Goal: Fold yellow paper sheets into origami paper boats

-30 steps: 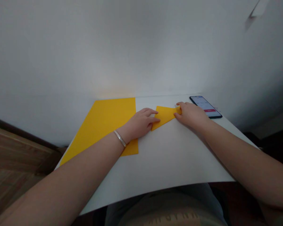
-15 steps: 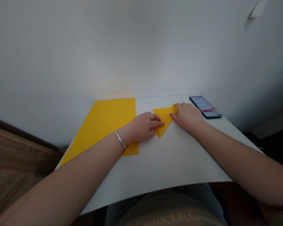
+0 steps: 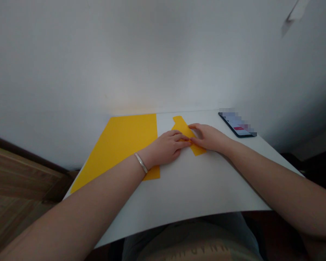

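A small folded piece of yellow paper lies on the white table, slanting from upper left to lower right as a narrow strip with a notched far end. My left hand, with a silver bangle at its wrist, holds the paper down at its middle, fingertips pressed on it. From the other side, my right hand has thumb and index finger on the paper's right edge, close to the left fingertips. The fingers cover the middle of the folds.
To the left lies a large flat sheet of yellow paper, partly under my left forearm. A phone with a lit screen rests at the table's far right. Behind the white table rises a pale wall; wooden panelling stands at lower left.
The folded paper has been turned, from a pointed shape with its tip towards me to a slanting strip. My right hand has moved left and slightly nearer; my left hand has barely moved.
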`<state>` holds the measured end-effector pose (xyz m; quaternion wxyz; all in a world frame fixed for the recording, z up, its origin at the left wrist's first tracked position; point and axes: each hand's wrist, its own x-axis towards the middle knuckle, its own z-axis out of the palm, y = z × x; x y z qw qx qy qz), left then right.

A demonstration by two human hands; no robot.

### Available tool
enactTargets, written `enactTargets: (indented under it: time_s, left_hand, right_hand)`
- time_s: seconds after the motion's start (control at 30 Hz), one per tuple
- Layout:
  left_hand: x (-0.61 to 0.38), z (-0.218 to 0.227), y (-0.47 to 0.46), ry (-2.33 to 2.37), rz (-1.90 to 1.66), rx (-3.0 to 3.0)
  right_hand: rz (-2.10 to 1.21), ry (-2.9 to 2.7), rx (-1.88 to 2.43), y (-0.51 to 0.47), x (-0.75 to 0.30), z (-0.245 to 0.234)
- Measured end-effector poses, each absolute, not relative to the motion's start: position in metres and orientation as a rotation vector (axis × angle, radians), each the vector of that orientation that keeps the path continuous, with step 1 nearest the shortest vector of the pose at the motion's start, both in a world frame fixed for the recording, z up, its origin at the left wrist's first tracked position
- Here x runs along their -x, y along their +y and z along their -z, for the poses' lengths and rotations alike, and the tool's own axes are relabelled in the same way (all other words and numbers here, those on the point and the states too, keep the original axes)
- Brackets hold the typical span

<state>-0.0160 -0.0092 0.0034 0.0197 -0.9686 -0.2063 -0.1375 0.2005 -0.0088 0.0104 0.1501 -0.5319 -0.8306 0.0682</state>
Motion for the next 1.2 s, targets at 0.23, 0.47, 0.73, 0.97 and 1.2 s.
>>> enactTargets:
  time_s: [0.23, 0.47, 0.73, 0.97, 1.2]
  left_hand:
    - [0.018, -0.001, -0.01, -0.747, 0.29, 2.964]
    - [0.016, -0.002, -0.014, -0.804, 0.212, 2.947]
    - [0.014, -0.004, -0.014, -0.83, 0.24, 2.965]
    - [0.012, -0.008, -0.013, -0.816, 0.359, 2.97]
    - [0.011, -0.009, -0.012, -0.822, 0.424, 2.938]
  right_hand:
    - [-0.293, -2.724, 1.371, -0.019, -0.208, -0.029]
    - [-0.117, -2.78, 1.462, -0.03, -0.206, -0.038]
    - [0.146, -2.812, 1.52, -0.037, -0.193, -0.042]
    - [0.366, -2.603, 1.656, -0.045, -0.178, -0.035]
    - [0.35, -2.534, 1.697, -0.043, -0.178, -0.029]
